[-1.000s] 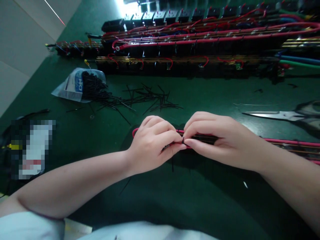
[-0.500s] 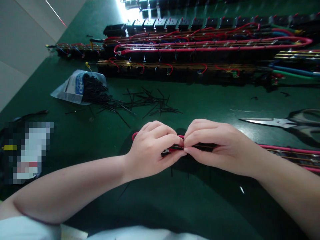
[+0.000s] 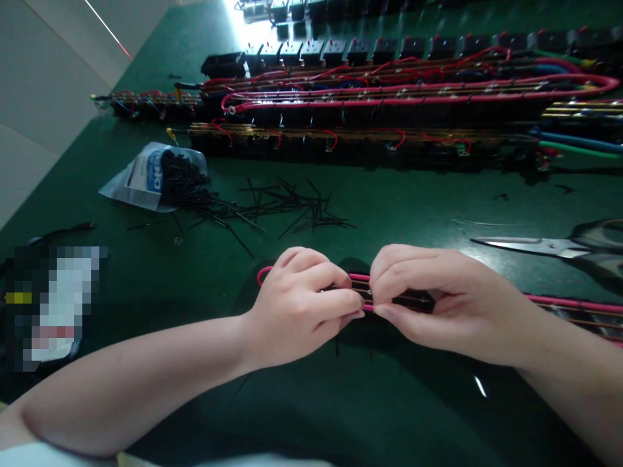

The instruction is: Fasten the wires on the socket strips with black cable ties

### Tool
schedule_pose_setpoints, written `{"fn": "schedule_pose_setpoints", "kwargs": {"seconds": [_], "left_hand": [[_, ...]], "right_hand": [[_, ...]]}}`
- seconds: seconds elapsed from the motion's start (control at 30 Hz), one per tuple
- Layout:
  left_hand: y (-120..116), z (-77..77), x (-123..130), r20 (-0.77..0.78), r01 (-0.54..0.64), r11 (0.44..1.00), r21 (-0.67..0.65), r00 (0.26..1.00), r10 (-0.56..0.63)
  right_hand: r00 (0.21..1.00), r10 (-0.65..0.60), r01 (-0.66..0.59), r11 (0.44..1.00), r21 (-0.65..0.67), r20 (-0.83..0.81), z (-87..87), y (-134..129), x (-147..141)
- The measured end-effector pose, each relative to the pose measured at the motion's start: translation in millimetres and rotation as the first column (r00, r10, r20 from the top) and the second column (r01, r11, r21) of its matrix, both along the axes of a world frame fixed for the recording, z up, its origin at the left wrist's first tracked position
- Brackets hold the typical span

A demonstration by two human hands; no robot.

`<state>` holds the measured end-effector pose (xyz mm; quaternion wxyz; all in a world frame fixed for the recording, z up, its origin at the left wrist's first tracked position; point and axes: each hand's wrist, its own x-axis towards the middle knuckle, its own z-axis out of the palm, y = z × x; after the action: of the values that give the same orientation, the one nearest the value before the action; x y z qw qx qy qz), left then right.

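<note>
A long, dark wired strip [image 3: 574,312] with a red wire [image 3: 267,271] along its edges and brass-coloured bars lies across the table, under both hands. My left hand [image 3: 302,305] is closed around it, thumb and fingertips pinching the near red wire. Just to the right, my right hand [image 3: 428,298] bends over the same strip, its thumb and fingertips closed at the edges. A short stretch of red wire and bars shows between the hands. Whether a cable tie sits under the fingertips is hidden.
An open plastic bag [image 3: 146,175] spills black cable ties [image 3: 302,204] behind my left hand. Scissors [image 3: 549,246] lie at the right, blades pointing left. More wired socket strips [image 3: 341,97] run along the back. A blurred-out object [image 3: 63,305] is at the left on the green table [image 3: 204,415].
My hands have moved slightly apart, my right hand shifting right, so more of the strip shows between them. The left fingers now lie lower over the near edge. The whole view has shifted slightly.
</note>
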<state>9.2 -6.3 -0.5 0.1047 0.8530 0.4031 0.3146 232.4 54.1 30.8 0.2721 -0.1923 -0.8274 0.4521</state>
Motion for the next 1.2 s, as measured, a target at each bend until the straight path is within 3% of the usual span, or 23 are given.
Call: {"fn": "schedule_pose_setpoints", "kwargs": {"seconds": [0.1,0.33,0.67,0.97,1.2], "left_hand": [[0.3,-0.9,-0.1,-0.017,0.004,1.000,0.024,1.000,-0.004],[3.4,-2.0,-4.3,0.008,0.087,0.971,0.222,0.996,-0.091],[-4.0,4.9,-0.5,0.005,0.031,0.957,0.287,0.999,-0.034],[-3.9,3.3,-4.9,-0.075,0.131,0.912,0.389,0.991,-0.110],[6.4,3.2,-10.5,-0.093,0.189,0.907,0.377,0.982,-0.166]], "right_hand": [[0.999,0.000,-0.001,1.000,0.021,0.044,-0.7,-1.3,-0.5],[0.987,-0.023,-0.002,0.987,0.158,0.157,-2.4,-6.2,-6.1],[0.982,-0.050,0.004,0.969,0.247,0.181,-7.5,-6.8,-10.6],[0.968,-0.126,0.039,0.931,0.362,0.219,-14.3,-11.9,-13.1],[0.969,-0.082,0.014,0.960,0.278,0.232,-12.3,-8.8,-9.0]]}}
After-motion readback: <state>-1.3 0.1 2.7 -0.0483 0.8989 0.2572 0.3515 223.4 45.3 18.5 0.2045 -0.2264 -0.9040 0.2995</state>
